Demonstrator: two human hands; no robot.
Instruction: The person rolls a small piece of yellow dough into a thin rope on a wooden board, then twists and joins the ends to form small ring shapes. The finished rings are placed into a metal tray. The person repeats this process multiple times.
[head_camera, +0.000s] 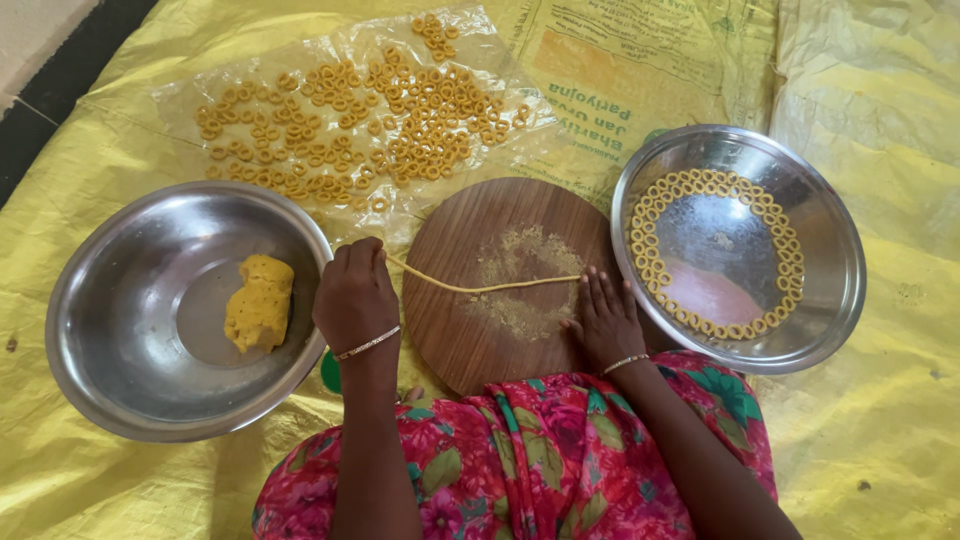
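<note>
A thin yellow dough rope (480, 287) is seen stretched across the round brown wooden board (470, 345). Its nine o'clock end is pinched in the closed fingers of the left hand (355, 297); its three o'clock end lies beneath the flat, open fingers of the right hand (603, 318). At nine o'clock a steel bowl (120, 380) containing a yellow dough lump (259, 301) is placed; at three o'clock, a steel plate (830, 250) ringed with dough rings (710, 184). At twelve o'clock further rings (380, 120) are spread on a clear plastic sheet (500, 40).
</note>
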